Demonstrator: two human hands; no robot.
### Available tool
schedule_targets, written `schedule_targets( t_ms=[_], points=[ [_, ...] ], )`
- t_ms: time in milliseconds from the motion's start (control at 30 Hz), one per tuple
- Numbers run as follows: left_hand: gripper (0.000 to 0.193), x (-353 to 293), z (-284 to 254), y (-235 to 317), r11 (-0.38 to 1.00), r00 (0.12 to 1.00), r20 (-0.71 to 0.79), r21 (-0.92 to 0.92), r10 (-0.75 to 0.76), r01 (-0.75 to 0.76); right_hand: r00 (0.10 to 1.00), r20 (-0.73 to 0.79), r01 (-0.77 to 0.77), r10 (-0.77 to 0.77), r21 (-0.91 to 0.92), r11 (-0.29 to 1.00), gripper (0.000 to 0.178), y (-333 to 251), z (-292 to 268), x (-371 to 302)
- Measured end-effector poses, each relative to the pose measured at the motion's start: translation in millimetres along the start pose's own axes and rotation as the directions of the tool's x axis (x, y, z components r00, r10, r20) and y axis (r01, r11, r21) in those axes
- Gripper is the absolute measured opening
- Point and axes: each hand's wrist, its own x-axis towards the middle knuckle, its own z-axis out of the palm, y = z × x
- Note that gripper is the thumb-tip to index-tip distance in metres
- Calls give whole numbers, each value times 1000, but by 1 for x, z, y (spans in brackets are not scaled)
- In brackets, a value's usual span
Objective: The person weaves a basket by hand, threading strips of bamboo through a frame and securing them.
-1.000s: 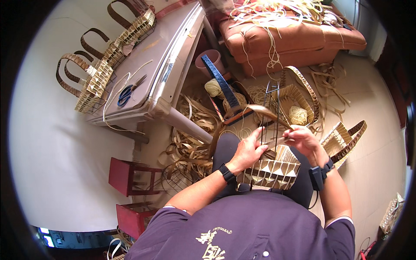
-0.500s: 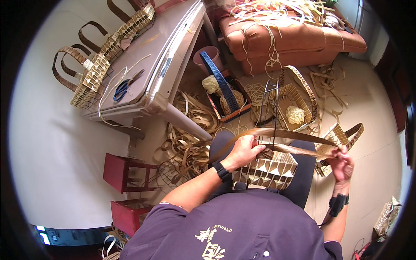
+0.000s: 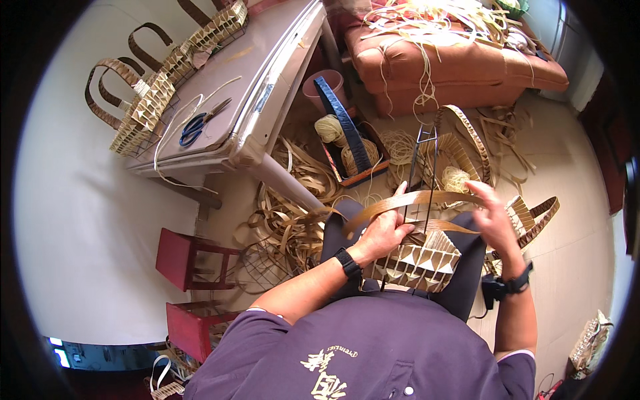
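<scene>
On my lap sits a small woven basket (image 3: 427, 265) of cream and brown strips on a dark wire frame, with a tall wire handle (image 3: 435, 163) rising from it. A flat glossy brown strip (image 3: 420, 198) arches across the handle's wires, and a lower length of it runs beside the basket's rim. My left hand (image 3: 385, 237) is closed on the strip at the foot of the handle, its index finger pointing up along the wire. My right hand (image 3: 495, 220) has its fingers bent around the strip on the right; its fingertips are partly hidden.
At the left, a table (image 3: 247, 87) holds scissors (image 3: 197, 127) and several handled baskets (image 3: 143, 113). Red stools (image 3: 190, 260) and a heap of loose strips (image 3: 293, 220) lie below. Ahead are a box with cord balls (image 3: 360, 160), another basket (image 3: 460, 150) and an orange sofa (image 3: 427, 67).
My right hand has moved left and up, closer to the wire handle, bringing the strip into a shorter arch. My left hand keeps its place, its index finger now raised.
</scene>
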Motion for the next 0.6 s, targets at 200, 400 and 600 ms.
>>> schedule_targets(
  t_ms=[200, 400, 600],
  points=[
    [85, -3, 16, 2, 996, 993, -77, 17, 86, -85, 930, 364, 53, -58, 24, 998, 33, -14, 48, 47],
    [39, -23, 15, 2, 991, 968, -216, 81, 126, -111, 936, 18, -351, 351, 75, 933, 18, 143, -44, -65],
    [79, -16, 30, 22, 998, 987, -148, 0, 59, -60, 631, -251, -718, 734, 172, 675, 22, 283, -182, -236]
  ],
)
